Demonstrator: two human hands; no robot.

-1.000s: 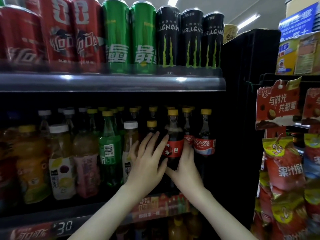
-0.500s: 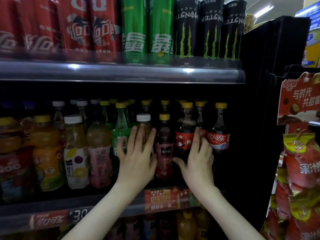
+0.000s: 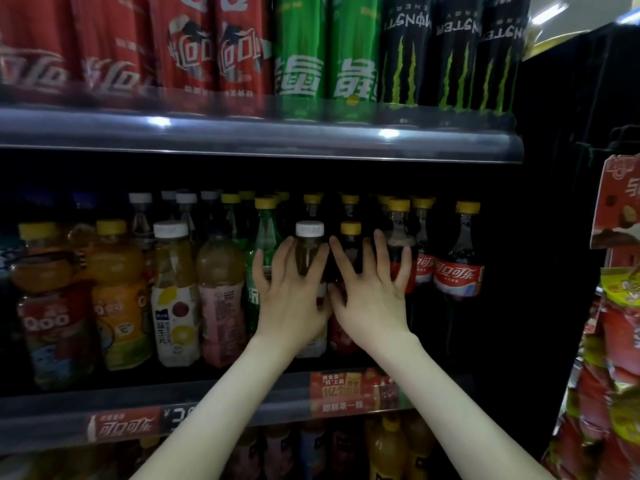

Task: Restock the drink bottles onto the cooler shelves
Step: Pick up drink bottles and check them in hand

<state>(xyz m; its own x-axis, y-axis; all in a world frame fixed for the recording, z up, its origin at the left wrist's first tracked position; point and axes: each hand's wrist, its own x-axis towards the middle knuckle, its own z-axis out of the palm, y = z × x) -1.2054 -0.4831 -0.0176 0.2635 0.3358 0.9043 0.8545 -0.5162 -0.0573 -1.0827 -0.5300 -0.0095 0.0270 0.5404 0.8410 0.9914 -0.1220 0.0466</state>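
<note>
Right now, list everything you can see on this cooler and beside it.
cola cans: several, red, top shelf left
soda cans: two, green, top shelf middle
energy cans: three, black, top shelf right
juice bottles: at least two, orange, middle shelf left
fruit-label bottle: one, white cap, beside the juice
cola bottles: at least three, dark, red labels, middle shelf right
snack bags: several, red and yellow, right rack
left hand: straight fingers on a white-capped bottle
right hand: fingers spread, in front of cola bottles

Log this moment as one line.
step: aligning front bottles | left hand: flat on white-capped bottle | right hand: spread over dark yellow-capped bottle | nothing gripped
</note>
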